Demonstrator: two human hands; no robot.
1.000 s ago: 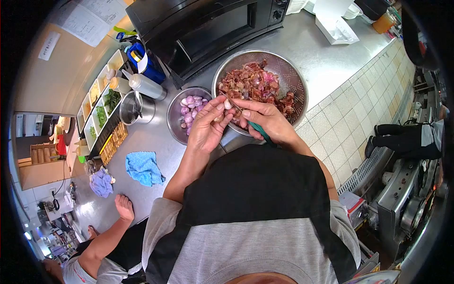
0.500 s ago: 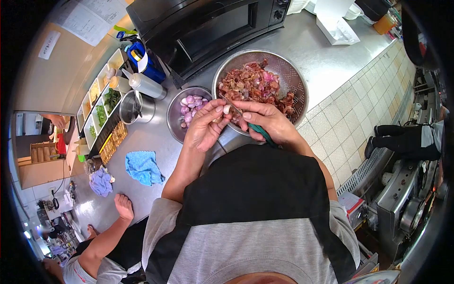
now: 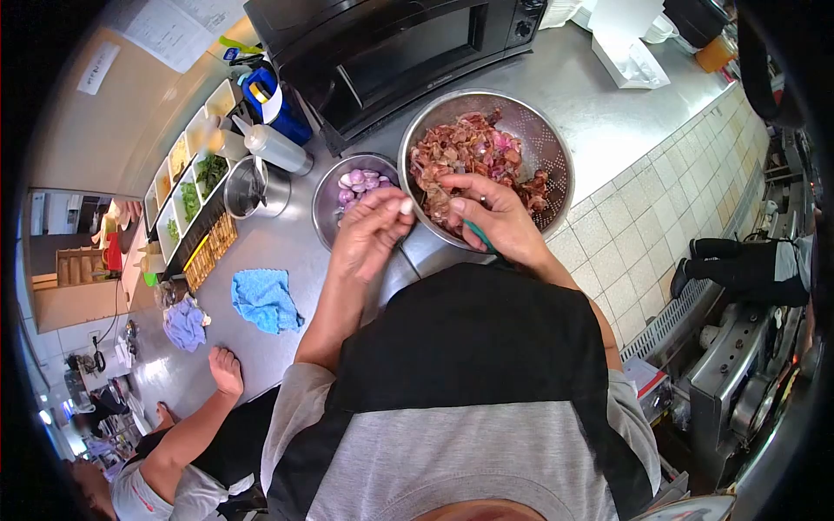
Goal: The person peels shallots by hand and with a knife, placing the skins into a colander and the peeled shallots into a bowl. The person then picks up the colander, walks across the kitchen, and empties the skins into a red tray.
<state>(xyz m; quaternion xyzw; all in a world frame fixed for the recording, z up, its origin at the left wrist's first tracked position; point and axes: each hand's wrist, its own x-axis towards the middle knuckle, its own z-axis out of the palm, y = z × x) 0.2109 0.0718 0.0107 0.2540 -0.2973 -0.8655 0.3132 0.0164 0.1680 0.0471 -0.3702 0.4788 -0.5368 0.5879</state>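
Between the fingertips of my left hand [image 3: 369, 233] is a small shallot, its whitish end [image 3: 407, 207] showing. That hand is at the near right rim of a steel bowl [image 3: 323, 227] holding peeled purple shallots [image 3: 358, 182]. My right hand [image 3: 506, 227] is closed around the green handle of a small knife [image 3: 479, 236]; its blade is hard to make out here. It hovers over the near part of a perforated steel colander [image 3: 556, 143], which contains reddish-brown shallots and loose skins [image 3: 465, 148].
A black oven [image 3: 391, 61] stands behind the bowls. To the left are a steel pot [image 3: 271, 198], a squeeze bottle [image 3: 276, 148], topping trays [image 3: 187, 195], a blue cloth [image 3: 265, 300] and a purple cloth [image 3: 185, 323]. Another person's hand [image 3: 226, 371] rests on the counter's near left.
My hands have moved apart: the left has drawn back with the shallot, away from the knife. The right has shifted slightly right over the colander, still gripping the knife.
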